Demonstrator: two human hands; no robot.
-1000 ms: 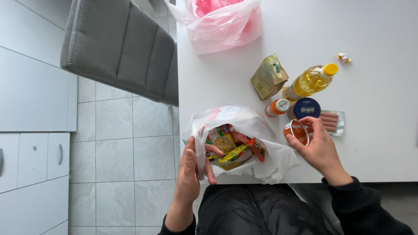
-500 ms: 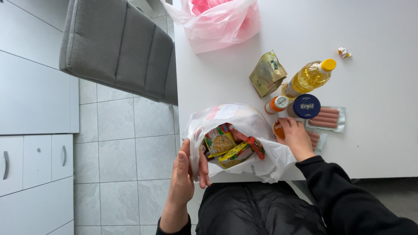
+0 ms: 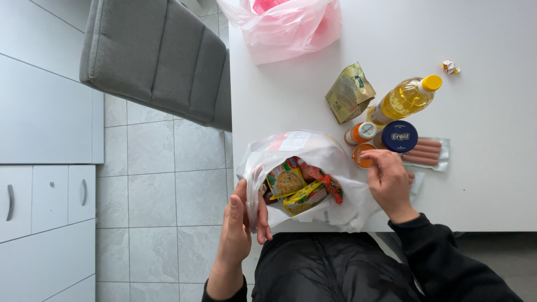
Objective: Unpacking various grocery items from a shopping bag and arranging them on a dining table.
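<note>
My left hand (image 3: 241,221) pinches the near left rim of a white plastic bag (image 3: 313,154) at the table's front edge and holds it open. Inside lie several colourful snack packets (image 3: 299,187). My right hand (image 3: 391,179) rests on the table to the right of the bag. Its fingertips touch a small jar with an orange lid (image 3: 361,156), which stands upright. The fingers are loose and not closed around the jar.
Behind the jar stand a small orange bottle with a white cap (image 3: 360,133), a dark blue-lidded jar (image 3: 399,136) and a yellow oil bottle (image 3: 405,99). A sausage pack (image 3: 428,152), a gold pouch (image 3: 349,92), a pink bag (image 3: 291,25) and a grey chair (image 3: 156,56) are nearby.
My right hand carried the orange-lidded jar from beside the bag to the table, stood it next to the small bottle, and loosened its grip. My left hand kept hold of the bag.
</note>
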